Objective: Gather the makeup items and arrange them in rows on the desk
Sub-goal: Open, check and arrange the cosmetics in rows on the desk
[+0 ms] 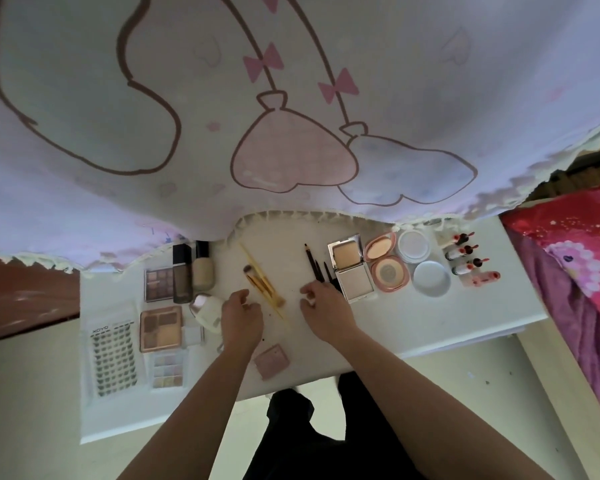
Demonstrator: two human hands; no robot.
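Makeup lies in rows on the white desk [430, 323]. Two eyeshadow palettes [160, 329], two foundation bottles [182, 275], a lash sheet [113, 362] and a small pastel palette [168, 370] sit at the left. Gold brushes [262, 285] lie in the middle, and my left hand [241, 317] hovers just left of them, fingers loosely curled and holding nothing. My right hand [323, 306] is at the lower ends of the dark pencils [314, 266] and seems to pinch a small pale thing. A pink compact [271, 360] lies near the front edge.
Right of the pencils are an open square compact [349, 268], an open round pink compact [385, 263], two white round jars [430, 278] and several small lip tints [465, 258]. A printed curtain [291, 116] hangs over the desk's back. A bed with a red and purple blanket [575, 254] stands at the right.
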